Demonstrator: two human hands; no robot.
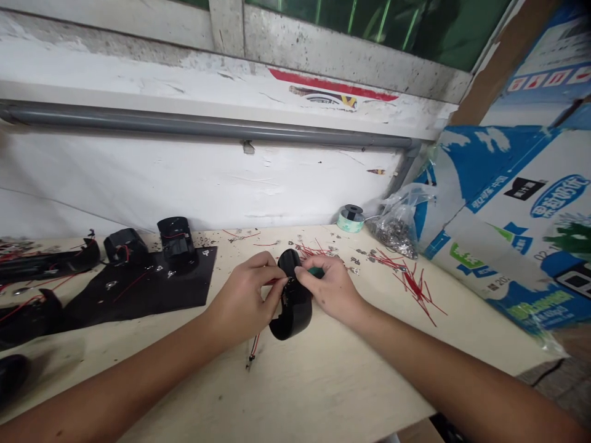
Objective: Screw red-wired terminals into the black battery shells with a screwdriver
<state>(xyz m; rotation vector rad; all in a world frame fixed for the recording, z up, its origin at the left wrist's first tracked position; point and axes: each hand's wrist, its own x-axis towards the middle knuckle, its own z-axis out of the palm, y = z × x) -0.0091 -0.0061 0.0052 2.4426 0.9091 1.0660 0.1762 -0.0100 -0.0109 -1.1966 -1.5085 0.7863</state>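
A curved black plastic housing (298, 314) is held up above the middle of the table. My right hand (330, 286) grips its right side, thumb on the near face and fingers behind. Something green (316, 271) shows partly beyond that hand; its kind is hidden. My left hand (253, 289) is closed in a pinch at the housing's left edge, on what looks like a thin red wire (273, 281). Red and black leads (252, 351) with a small metal end hang below the left hand, near the housing.
Black housings (175, 239) with wires stand at the left on a black sheet (184, 289). Loose red wires (415, 286) and small metal pieces lie right of the hands. A tape roll (351, 219), a bag of metal parts (394, 227) and a blue-white carton (508, 227) stand behind.
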